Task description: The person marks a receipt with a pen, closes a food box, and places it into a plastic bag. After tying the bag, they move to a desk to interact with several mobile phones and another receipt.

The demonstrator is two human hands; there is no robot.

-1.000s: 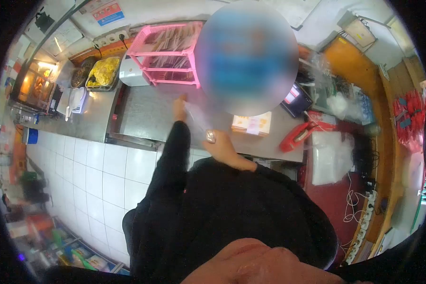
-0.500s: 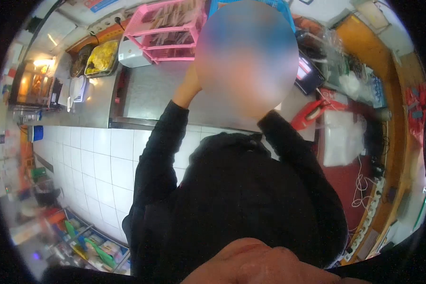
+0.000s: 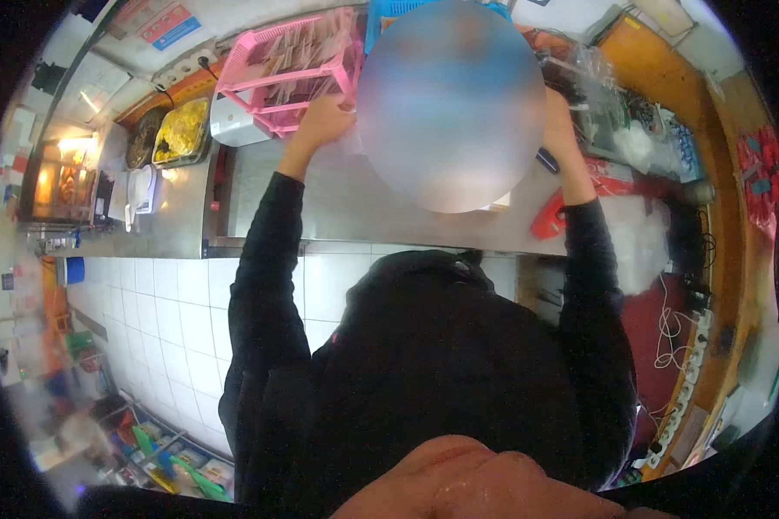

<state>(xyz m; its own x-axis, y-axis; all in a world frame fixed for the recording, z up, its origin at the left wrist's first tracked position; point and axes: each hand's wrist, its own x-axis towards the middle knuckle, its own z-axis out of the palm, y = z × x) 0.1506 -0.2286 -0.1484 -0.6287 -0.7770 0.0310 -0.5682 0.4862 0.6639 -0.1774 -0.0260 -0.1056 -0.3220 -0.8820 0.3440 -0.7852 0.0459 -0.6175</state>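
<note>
My left hand (image 3: 325, 123) is at the front right corner of the pink tiered rack (image 3: 253, 105), its fingers pressed together. Something pale and see-through hangs at the fingertips, by the edge of a round blurred patch. Long thin packets lie in the rack. Farther right, my right hand (image 3: 558, 130) reaches over the steel counter (image 3: 320, 208); the blur hides its fingers. A red object (image 3: 549, 216) lies close to that wrist, with clear plastic bags (image 3: 629, 246) beyond the sleeve.
A tray of yellow food (image 3: 182, 130) and a white appliance (image 3: 238, 121) stand left of the rack. Behind the blur shows a blue basket (image 3: 379, 22). At the right are a power strip (image 3: 685, 394) and white cables (image 3: 666, 333). White floor tiles lie below the counter.
My hands have moved apart: the left to the left beside the rack, the right forward and to the right past the red object. The view has shifted slightly.
</note>
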